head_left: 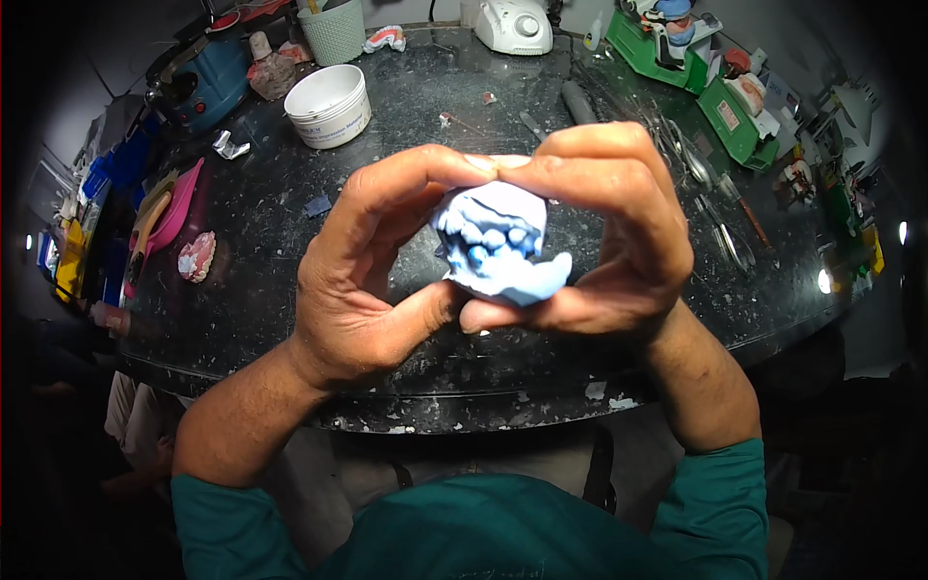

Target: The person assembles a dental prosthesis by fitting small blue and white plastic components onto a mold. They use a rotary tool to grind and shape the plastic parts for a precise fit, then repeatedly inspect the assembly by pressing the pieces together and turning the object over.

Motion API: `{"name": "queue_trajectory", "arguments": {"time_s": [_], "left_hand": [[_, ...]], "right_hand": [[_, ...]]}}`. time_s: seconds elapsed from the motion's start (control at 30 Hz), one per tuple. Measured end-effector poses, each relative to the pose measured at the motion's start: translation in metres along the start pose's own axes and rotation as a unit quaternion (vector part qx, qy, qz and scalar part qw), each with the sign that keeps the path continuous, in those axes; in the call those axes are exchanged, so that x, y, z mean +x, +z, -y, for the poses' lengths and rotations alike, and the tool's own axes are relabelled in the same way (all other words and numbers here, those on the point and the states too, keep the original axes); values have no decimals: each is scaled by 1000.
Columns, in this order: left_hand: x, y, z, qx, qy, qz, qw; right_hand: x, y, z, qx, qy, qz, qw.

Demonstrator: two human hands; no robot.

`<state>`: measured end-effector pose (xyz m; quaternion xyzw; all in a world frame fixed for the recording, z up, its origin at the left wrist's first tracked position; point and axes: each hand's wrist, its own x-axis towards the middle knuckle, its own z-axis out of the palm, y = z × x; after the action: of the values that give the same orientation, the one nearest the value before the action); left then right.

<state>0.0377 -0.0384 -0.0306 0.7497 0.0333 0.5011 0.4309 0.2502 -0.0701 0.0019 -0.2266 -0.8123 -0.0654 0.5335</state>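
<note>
Between both hands, above the near middle of the dark workbench, I hold a pale blue dental cast [512,275] with its row of teeth toward me. It looks like an upper and a lower part set together; I cannot tell whether they are joined. My left hand [353,271] grips it from the left, fingertips on top and thumb under its lower left edge. From the right my right hand [619,232] pinches it the same way, fingers over the top and thumb below. The fingertips of the two hands meet at the top. The cast's far side is hidden.
A white tub [329,111] stands at the back left, near a blue machine [203,82]. A pink dustpan-like tray [179,217] and a pink dental model [197,257] lie left. Metal hand tools [720,227] lie right, below green bins [739,126]. A white device [514,27] sits at the back.
</note>
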Motion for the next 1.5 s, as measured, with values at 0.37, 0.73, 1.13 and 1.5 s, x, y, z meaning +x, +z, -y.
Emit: {"name": "queue_trajectory", "arguments": {"time_s": [0.37, 0.73, 1.13, 1.5], "left_hand": [[12, -27, -11, 473, -173, 53, 862], [10, -25, -12, 457, -157, 87, 871], [14, -37, -5, 136, -339, 20, 931], [3, -56, 0, 527, -256, 76, 807]], "right_hand": [[-15, -23, -43, -35, 458, 243, 854], [-23, -11, -43, -40, 394, 280, 875], [-26, -4, -38, 142, 405, 165, 888], [-24, -1, -38, 223, 427, 132, 866]]}}
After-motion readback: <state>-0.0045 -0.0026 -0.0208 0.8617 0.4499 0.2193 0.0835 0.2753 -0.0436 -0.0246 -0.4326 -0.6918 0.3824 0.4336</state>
